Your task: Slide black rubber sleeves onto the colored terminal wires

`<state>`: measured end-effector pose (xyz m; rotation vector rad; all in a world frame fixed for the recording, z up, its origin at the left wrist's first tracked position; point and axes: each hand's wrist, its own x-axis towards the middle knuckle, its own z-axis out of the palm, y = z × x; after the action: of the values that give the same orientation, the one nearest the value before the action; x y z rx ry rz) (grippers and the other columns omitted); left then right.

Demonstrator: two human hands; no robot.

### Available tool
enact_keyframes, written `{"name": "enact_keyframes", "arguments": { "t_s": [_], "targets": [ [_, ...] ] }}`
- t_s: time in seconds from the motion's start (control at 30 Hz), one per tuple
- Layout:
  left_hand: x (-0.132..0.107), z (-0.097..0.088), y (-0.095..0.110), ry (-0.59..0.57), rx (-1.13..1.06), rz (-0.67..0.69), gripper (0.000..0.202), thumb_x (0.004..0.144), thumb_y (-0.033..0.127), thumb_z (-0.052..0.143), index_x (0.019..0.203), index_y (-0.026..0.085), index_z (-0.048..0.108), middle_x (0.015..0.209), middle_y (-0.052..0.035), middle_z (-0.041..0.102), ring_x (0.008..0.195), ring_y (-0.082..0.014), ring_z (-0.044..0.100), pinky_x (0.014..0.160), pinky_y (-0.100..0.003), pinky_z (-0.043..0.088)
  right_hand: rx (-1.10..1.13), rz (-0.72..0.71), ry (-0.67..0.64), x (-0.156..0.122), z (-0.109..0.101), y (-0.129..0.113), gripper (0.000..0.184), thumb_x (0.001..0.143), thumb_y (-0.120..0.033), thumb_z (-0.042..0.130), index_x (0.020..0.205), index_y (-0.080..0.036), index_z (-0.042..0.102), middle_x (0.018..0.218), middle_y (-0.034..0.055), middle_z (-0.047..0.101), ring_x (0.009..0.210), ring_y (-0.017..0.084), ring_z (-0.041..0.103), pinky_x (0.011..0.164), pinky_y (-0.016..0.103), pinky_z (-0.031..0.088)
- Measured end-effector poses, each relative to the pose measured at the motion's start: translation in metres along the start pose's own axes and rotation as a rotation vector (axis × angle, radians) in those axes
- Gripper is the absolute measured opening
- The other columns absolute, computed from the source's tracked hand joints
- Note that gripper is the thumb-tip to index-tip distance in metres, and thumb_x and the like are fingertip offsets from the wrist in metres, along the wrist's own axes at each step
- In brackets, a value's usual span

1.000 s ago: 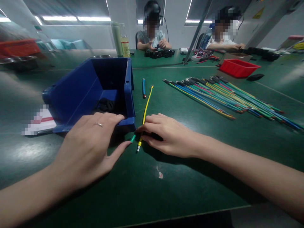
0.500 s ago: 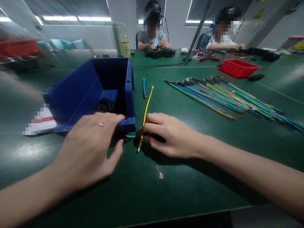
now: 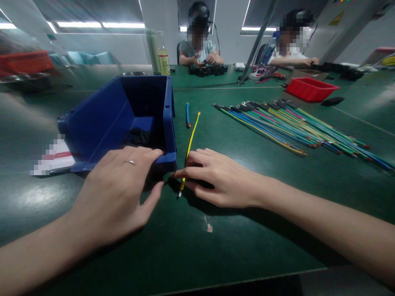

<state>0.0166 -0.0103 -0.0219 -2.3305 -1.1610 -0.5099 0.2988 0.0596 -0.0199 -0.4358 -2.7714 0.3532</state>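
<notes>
My left hand (image 3: 119, 185) grips the front edge of a blue bin (image 3: 98, 119), fingers over the lip and thumb held lower and apart. Dark items (image 3: 137, 136) lie inside the bin. My right hand (image 3: 216, 176) rests on the table to the right of the bin's front corner. Its index finger stretches left across a yellow wire (image 3: 191, 137) toward the bin's underside; thumb and index are apart. The wire lies lengthwise on the table, with a metal terminal at its near end. A short blue wire (image 3: 187, 115) lies behind it.
A row of several coloured wires (image 3: 271, 123) with black sleeves is spread to the right. Behind it stands a red tray (image 3: 311, 88). A bottle (image 3: 163, 61) stands beyond the bin. Two people (image 3: 197, 49) sit across the green table (image 3: 247, 255).
My right index finger has extended left toward the bin. The green wire end seen between my hands is now out of sight. My left hand has hardly moved.
</notes>
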Motion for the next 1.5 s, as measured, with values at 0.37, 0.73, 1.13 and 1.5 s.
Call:
{"name": "enact_keyframes", "arguments": {
  "t_s": [0.37,0.73,1.13,1.5],
  "targets": [
    [-0.001,-0.002,0.0,-0.025,-0.038,-0.009,0.037,0.117,0.031,0.048,0.148,0.015,0.059,0.129,-0.0221,0.084,0.111,-0.0433,0.083,0.09,-0.058,0.065,0.041,0.262,0.042,0.004,-0.014,0.001,0.046,0.115,-0.021,0.062,0.073,-0.026,0.043,0.072,-0.0025,0.053,0.073,0.018,0.048,0.084,0.037,0.04],
    [-0.006,-0.001,-0.001,-0.074,-0.078,-0.05,0.04,0.118,0.031,0.049,0.155,0.018,0.056,0.141,-0.0192,0.082,0.123,-0.0425,0.082,0.099,-0.061,0.068,-0.119,0.812,0.079,-0.007,-0.033,0.019,0.025,0.098,-0.021,0.084,0.12,-0.018,0.075,0.11,0.0123,0.082,0.09,0.027,0.074,0.074,0.036,0.051],
    [-0.001,-0.001,-0.007,-0.048,-0.057,0.012,0.043,0.114,0.034,0.051,0.153,0.018,0.06,0.137,-0.0208,0.085,0.117,-0.0426,0.085,0.091,-0.057,0.068,1.379,0.98,0.241,-0.011,-0.045,0.034,0.027,0.092,-0.003,0.079,0.114,-0.019,0.074,0.104,0.0054,0.08,0.092,0.02,0.087,0.095,0.041,0.08],
    [-0.002,0.0,-0.006,-0.04,-0.048,0.013,0.042,0.114,0.032,0.051,0.151,0.016,0.062,0.136,-0.0209,0.086,0.117,-0.0421,0.086,0.091,-0.057,0.068,1.3,0.892,0.481,-0.005,-0.034,0.035,0.039,0.095,-0.007,0.084,0.114,-0.027,0.057,0.109,0.0008,0.081,0.095,0.02,0.089,0.096,0.039,0.078]
  ]
}}
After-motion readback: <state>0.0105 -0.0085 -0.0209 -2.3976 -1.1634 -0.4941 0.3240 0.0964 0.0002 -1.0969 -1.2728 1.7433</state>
